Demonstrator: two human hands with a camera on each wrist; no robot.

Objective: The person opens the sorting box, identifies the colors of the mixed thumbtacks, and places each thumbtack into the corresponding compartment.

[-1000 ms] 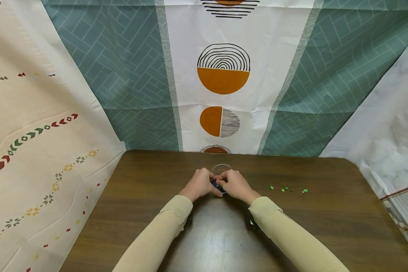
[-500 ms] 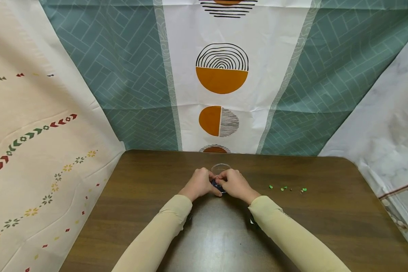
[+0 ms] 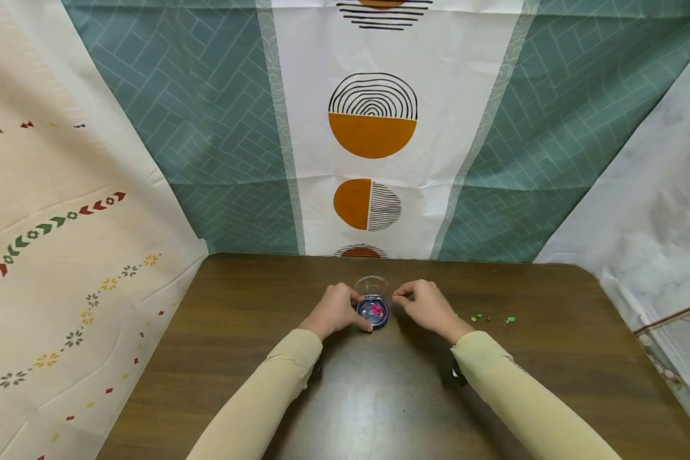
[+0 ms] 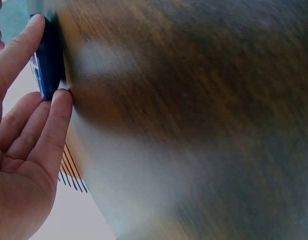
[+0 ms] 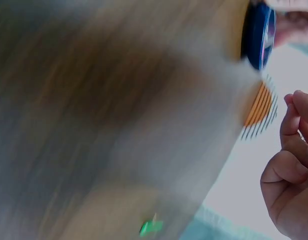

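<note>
A small round dark blue case [image 3: 374, 321] lies on the table with its clear lid [image 3: 371, 278] raised at the back. Bright pink pieces [image 3: 376, 310] show inside it. My left hand [image 3: 335, 310] grips the case's left side between thumb and fingers; the left wrist view shows the blue rim [image 4: 53, 60] between the fingertips. Just right of the case, and apart from it, is my right hand [image 3: 428, 308]. In the right wrist view its thumb and forefinger tips meet, other fingers curled, and no object shows between them.
Several small green pieces [image 3: 511, 319] lie scattered on the brown wooden table [image 3: 253, 300] to the right, partly behind the right hand. A patterned cloth [image 3: 368, 211] hangs along the table's back edge.
My right hand has moved off the case to the right, uncovering the pink pieces inside. The left hand keeps its grip on the case.
</note>
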